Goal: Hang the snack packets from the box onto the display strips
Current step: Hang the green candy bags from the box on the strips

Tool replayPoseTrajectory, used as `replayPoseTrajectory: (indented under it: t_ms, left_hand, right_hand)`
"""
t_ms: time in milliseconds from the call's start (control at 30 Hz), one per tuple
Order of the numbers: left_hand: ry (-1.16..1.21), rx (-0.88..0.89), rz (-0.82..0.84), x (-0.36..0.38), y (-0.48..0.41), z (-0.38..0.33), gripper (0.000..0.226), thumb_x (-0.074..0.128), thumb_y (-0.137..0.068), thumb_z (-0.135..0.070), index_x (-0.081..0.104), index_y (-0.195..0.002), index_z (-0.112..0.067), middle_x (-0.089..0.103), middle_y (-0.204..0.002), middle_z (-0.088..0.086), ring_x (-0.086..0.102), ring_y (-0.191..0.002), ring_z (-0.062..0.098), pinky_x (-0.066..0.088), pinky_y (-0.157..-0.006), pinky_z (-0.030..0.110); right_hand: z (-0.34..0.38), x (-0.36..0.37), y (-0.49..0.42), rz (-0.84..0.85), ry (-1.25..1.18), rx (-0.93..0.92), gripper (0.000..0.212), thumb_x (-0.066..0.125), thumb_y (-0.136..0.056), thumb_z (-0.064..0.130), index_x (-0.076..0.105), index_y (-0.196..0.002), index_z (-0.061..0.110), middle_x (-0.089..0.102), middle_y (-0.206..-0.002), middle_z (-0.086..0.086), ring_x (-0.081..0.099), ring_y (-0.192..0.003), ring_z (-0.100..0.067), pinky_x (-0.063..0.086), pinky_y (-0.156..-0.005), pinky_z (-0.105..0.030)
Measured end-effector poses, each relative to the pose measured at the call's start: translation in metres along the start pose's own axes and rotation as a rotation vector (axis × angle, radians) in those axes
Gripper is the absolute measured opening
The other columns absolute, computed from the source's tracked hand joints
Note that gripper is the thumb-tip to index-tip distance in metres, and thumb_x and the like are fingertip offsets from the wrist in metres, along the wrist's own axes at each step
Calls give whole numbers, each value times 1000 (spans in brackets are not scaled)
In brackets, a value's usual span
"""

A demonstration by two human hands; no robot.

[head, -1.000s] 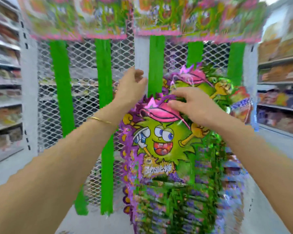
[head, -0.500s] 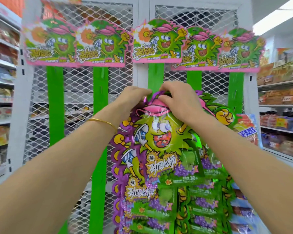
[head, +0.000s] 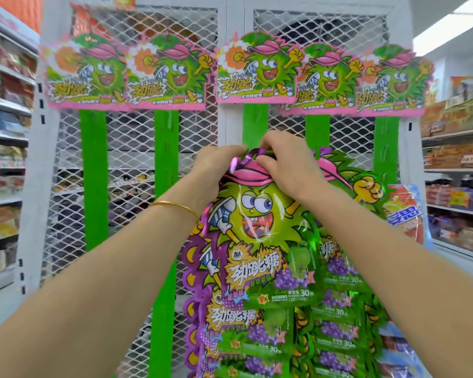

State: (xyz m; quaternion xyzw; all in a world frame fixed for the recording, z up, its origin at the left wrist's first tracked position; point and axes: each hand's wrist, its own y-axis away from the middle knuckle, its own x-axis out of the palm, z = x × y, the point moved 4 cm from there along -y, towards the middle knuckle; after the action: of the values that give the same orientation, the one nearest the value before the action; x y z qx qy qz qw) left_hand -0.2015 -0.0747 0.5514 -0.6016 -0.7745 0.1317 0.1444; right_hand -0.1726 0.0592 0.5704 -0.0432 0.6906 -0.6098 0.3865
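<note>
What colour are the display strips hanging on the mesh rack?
Bright green, with no pattern; the display strips show clearly in the head view.

Left hand (head: 219,162) & right hand (head: 287,165) pinch top edge of shiny green foil snack packet w/ pink-capped cartoon face (head: 254,222), right in front of vertical green display strip (head: 253,126) on white wire-mesh rack (head: 131,137). Left wrist wears thin gold bangle (head: 175,207).

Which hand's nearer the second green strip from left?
Left. The left hand is just right of that strip; the right hand is farther right. Both pinch the packet top.
</note>
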Motion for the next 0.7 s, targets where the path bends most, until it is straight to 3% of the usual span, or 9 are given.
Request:
replayPoseTrajectory:
  t_ms: [100,200,267,333,433,500,567,633,700]
  left_hand:
    - [-9,41,-24,0,0,1,39,74,-75,-28,64,-99,1,64,-104,17,53,-78,23,46,-74,34]
    - [-87,134,-5,0,6,1,20,70,-80,-29,65,-79,-9,63,-76,7,55,-75,21,46,-77,32]
    - [-195,262,19,1,11,2,15,65,-85,-24,65,-89,-10,61,-76,3,55,-71,14,45,-71,26]
    - [-357,385,28,0,23,5,28,65,-85,-20,58,-109,-10,63,-91,1,58,-78,10,45,-69,19]
    - [-646,587,-84,-9,44,18,49,68,-81,-25,49,-126,-16,60,-115,1,53,-108,17,44,-93,33]
    - [-636,643,-146,-23,66,36,48,67,-81,-24,51,-126,-15,58,-121,3,49,-116,22,39,-100,39]
    - [-567,665,-178,-35,103,68,44,62,-80,-24,53,-122,-16,57,-117,-1,48,-112,15,37,-99,30]
    - [-549,652,-156,-43,153,112,41,58,-79,-27,54,-119,-19,52,-113,-9,42,-107,4,32,-94,17]
    - [-575,628,-66,-46,206,165,36,55,-79,-27,55,-115,-20,49,-110,-14,42,-104,2,33,-92,19]
  right_hand:
    - [-2,2,5,24,-28,20,18,62,-86,21,57,-94,6,61,-96,-11,53,-91,-28,40,-77,-36]
    - [-4,7,13,74,-39,34,20,64,-84,21,56,-94,6,62,-94,-12,55,-91,-29,43,-78,-38]
    - [-6,13,21,111,-41,63,24,65,-84,24,53,-97,7,61,-96,-11,55,-92,-30,44,-78,-41]
    - [-9,15,31,115,-43,107,33,65,-85,30,49,-105,9,58,-105,-9,54,-97,-28,44,-81,-41]
    - [-9,2,51,2,42,106,42,64,-85,35,47,-115,11,53,-114,-7,50,-105,-26,43,-84,-39]
    - [-3,-11,74,-117,73,74,39,65,-84,24,49,-116,12,52,-113,-7,49,-105,-25,41,-85,-35]
    - [7,-20,113,-184,-29,79,34,64,-83,17,52,-114,12,52,-107,-4,51,-97,-20,40,-82,-30]
    - [21,-17,172,-130,-218,100,27,60,-84,14,54,-110,14,48,-98,5,49,-82,-3,39,-73,-20]
    - [30,1,244,4,-350,140,22,57,-84,16,56,-106,17,48,-92,11,47,-73,3,39,-65,-14]
